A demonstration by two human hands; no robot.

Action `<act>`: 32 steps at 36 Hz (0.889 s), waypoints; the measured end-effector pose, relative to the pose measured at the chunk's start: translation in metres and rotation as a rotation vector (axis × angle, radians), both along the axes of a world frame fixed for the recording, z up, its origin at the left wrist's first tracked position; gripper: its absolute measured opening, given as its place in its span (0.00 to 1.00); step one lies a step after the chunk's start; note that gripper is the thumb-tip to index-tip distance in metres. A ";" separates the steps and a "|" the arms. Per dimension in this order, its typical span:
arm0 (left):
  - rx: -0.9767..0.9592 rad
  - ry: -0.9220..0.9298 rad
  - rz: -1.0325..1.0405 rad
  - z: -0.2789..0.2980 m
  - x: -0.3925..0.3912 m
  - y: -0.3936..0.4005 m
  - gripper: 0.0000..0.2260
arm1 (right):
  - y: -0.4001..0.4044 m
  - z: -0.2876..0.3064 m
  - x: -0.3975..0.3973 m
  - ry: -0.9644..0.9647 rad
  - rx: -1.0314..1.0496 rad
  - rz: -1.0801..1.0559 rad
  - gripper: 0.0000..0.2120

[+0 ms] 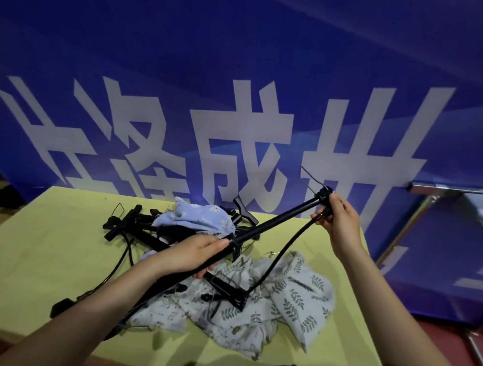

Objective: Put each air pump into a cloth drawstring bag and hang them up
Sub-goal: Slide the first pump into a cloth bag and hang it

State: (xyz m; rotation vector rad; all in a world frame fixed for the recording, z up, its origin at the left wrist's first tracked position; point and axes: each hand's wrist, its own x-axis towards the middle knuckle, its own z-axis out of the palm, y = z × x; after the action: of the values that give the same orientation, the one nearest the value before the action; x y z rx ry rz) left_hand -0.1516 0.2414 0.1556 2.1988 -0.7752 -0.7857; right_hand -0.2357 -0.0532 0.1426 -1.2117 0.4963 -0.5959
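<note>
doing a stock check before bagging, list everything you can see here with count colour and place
held air pump: one, black, lifted over the table, hose looping down
other air pumps: several, black, tangled heap at table's far left; count unclear
blue floral bag: one, on the heap
leaf-print bags: white-green, crumpled near table's front; count unclear
table: one, yellow-green top
banner: one, blue with white characters, behind
metal frame: one, silver, right
left hand: grips the pump's barrel
right hand: pinches the hose at the pump's far end

Event venue: blue printed banner [230, 72] backdrop
</note>
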 end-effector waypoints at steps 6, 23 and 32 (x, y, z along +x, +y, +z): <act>-0.101 0.109 -0.010 0.002 -0.008 -0.014 0.17 | 0.002 0.006 0.000 -0.035 -0.061 0.056 0.12; -0.163 0.179 0.082 -0.009 -0.006 -0.029 0.17 | 0.045 -0.011 0.006 0.060 -0.229 0.194 0.15; -0.230 0.248 0.126 0.000 -0.012 -0.049 0.20 | 0.062 -0.008 0.006 0.038 -0.232 0.229 0.16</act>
State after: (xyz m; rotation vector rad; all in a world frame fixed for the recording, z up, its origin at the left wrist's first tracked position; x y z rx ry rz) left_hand -0.1636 0.1929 0.1551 1.8829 -0.5671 -0.8415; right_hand -0.2300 0.0092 0.1349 -1.4796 0.3195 -0.4434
